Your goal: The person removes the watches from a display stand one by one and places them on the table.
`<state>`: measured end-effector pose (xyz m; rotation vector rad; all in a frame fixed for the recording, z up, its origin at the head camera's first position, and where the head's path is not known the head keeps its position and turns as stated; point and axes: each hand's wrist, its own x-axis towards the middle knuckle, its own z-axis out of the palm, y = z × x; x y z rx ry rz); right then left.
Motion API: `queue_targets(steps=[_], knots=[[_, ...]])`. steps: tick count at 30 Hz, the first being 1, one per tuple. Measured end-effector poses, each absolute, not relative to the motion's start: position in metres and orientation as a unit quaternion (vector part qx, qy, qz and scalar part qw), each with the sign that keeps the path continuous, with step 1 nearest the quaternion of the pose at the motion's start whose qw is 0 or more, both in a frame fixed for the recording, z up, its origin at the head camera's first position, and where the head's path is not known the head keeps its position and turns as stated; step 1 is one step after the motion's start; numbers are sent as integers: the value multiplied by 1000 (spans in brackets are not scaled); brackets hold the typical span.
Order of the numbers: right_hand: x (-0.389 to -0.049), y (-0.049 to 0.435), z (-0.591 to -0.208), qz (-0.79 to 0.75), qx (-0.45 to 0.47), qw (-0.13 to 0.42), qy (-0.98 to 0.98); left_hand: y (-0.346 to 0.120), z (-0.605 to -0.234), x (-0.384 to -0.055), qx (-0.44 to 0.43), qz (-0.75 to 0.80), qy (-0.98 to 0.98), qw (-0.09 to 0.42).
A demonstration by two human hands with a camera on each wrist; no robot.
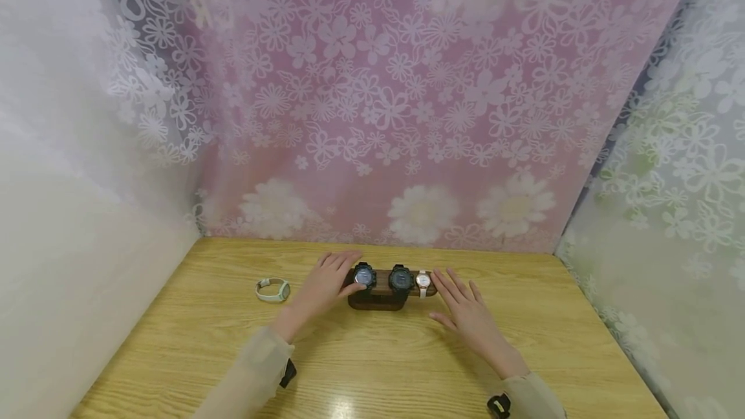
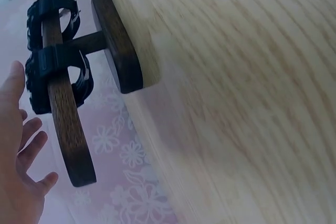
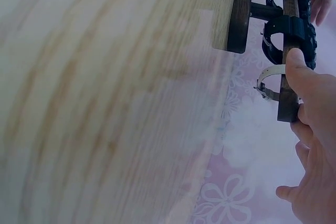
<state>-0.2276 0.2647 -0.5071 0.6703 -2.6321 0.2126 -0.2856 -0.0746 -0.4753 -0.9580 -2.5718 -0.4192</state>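
Before you is a table (image 1: 401,361) of yellowish wood, its streaky grain running from side to side as your head view sees it, with a bright patch of glare low in the middle on the side nearest you. On it, toward the far edge, stands a dark wooden stand (image 1: 377,304): its round-ended base meets the wood, and a short post lifts its long bar above the surface. To the left of the stand, well apart from it, you have a pale green watch (image 1: 284,291) resting directly on the wood, its strap curved into a loop and its face toward the stand's side.
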Motion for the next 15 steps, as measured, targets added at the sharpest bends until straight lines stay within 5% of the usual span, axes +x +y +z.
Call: queue_targets(steps=[15], knots=[[-229, 266, -508, 74, 255, 222, -938, -66, -486, -288, -345, -142, -915, 156]])
